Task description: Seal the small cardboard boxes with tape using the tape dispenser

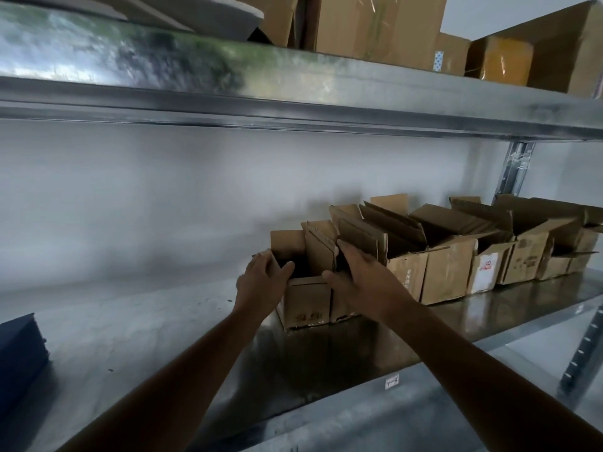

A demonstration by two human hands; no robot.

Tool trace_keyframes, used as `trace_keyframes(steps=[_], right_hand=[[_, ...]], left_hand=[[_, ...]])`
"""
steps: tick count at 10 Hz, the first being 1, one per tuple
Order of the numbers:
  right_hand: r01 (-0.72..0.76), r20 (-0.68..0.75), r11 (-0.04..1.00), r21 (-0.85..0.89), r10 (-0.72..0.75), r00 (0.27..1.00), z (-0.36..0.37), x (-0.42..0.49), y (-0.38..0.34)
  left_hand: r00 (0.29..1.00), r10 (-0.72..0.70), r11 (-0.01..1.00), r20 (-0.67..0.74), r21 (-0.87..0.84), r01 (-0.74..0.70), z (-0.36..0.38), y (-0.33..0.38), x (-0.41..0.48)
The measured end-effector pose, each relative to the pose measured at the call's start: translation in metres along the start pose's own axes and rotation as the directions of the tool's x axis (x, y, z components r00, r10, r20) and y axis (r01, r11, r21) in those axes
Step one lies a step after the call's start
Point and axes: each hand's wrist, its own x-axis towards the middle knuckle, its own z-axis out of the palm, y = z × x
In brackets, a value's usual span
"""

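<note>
Item: end box [306, 282], small cardboard, leftmost of a row standing on the metal shelf [137, 324]. Flaps are standing up; the top is gaping; no tape is showing on it.

Left hand [261, 282]: gripping the box's left wall at the rim, fingers curled together over the edge, thumb toward the opening.

Right hand [355, 282]: lying against the box's right side, fingers extended and close together along the raised flap, thumb reaching across the front rim.

Row of boxes [456, 256]: running rightward from the end box, each touching or just beside its neighbour, all with flaps up and unsealed as far as is showing.

Upper shelf [293, 93]: bearing larger cartons [375, 24], apparently not part of this job.

Dark blue case [19, 357]: sitting at the far left of the shelf, well apart.

Tape dispenser: not appearing anywhere in view.

Progress, as judged: sealing is not begun. The hands are only taking hold of the first box; closing flaps, fetching the dispenser and taping every box are all remaining.
</note>
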Motion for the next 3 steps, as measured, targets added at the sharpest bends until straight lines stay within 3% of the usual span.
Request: trace_keyframes(steps=[2,3], right_hand=[[0.151,-0.119,0.976,-0.160,-0.171,0.978,-0.002,-0.002,-0.012],[0.246,-0.146,0.945,-0.216,-0.280,0.949,-0.007,0.006,-0.020]], left_hand=[[0.999,0.019,0.994,0.041,0.104,-0.023,-0.022,0.006,-0.013],[0.996,0.088,0.989,-0.011,0.120,-0.086,-0.038,0.031,-0.023]])
